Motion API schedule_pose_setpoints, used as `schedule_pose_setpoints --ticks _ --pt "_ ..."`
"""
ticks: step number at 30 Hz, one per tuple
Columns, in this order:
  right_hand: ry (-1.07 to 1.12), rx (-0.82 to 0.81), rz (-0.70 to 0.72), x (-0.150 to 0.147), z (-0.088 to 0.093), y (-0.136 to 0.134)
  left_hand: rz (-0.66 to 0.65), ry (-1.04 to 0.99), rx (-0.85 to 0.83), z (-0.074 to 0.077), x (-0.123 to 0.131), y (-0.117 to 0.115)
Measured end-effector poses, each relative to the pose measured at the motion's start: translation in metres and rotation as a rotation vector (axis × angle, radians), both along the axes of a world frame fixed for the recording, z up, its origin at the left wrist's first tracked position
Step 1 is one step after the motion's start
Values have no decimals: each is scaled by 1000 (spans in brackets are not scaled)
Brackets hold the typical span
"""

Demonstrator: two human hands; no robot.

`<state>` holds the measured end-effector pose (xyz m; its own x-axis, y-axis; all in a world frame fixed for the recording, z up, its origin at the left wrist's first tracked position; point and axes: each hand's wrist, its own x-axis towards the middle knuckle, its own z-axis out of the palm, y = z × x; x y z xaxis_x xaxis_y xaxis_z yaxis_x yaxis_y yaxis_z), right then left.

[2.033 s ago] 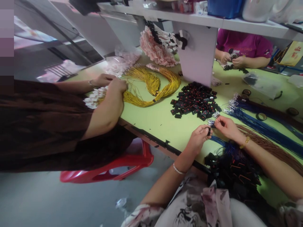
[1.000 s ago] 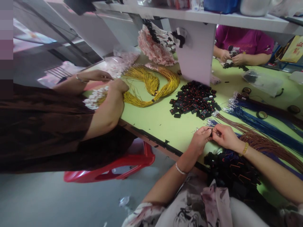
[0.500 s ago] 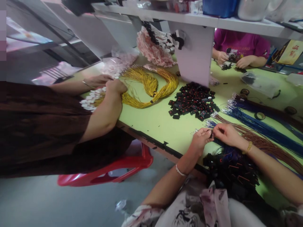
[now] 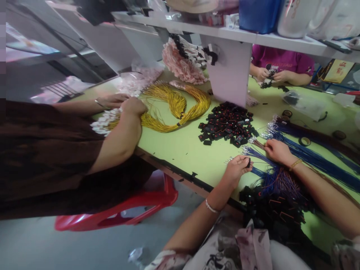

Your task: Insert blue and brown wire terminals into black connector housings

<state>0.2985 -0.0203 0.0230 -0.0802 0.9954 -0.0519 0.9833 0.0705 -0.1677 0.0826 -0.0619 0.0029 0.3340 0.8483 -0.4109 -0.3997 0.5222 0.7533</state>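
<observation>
My left hand (image 4: 236, 170) pinches a small black plastic connector housing (image 4: 248, 162) between thumb and fingers, just over the table's front edge. My right hand (image 4: 278, 152) has its fingers closed on the brown wires (image 4: 258, 143) close to their metal-tipped ends. Blue wires (image 4: 254, 153) with bare terminals lie between my two hands. Beyond them is a loose pile of black connector housings (image 4: 226, 123) with red marks. Nearer my body sits a heap of black housings with wires attached (image 4: 277, 206).
Bundles of blue wire (image 4: 317, 153) and tape rolls (image 4: 304, 141) lie to the right. At left, a co-worker's arms (image 4: 123, 131) reach over yellow wires (image 4: 165, 98). Another person's hands (image 4: 271, 76) work across the table. A shelf (image 4: 191, 25) overhangs; a red stool (image 4: 118, 213) stands below.
My right hand has left the housing at my left hand and moved away and to the right, onto the brown wires. My left hand still holds the housing.
</observation>
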Motion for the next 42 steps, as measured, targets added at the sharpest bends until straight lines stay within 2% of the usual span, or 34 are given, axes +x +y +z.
schedule_pose_setpoints --ticks 5,9,16,21,25,28,42 --pt "7 -17 -39 6 2 2 12 -3 -8 0 -3 1" --pt "61 52 -95 8 6 4 31 -13 -5 -1 -2 2" --pt "592 131 40 -25 23 10 57 -103 8 3 6 2" --pt "784 55 94 -44 29 -11 71 -193 -13 4 8 4" --pt "770 -34 74 -47 25 -31 56 -242 -53 4 10 5" --pt "716 -30 83 -48 23 -40 38 -246 -54 3 10 5" --pt "527 76 81 -53 26 -44 17 -251 -45 1 9 6"
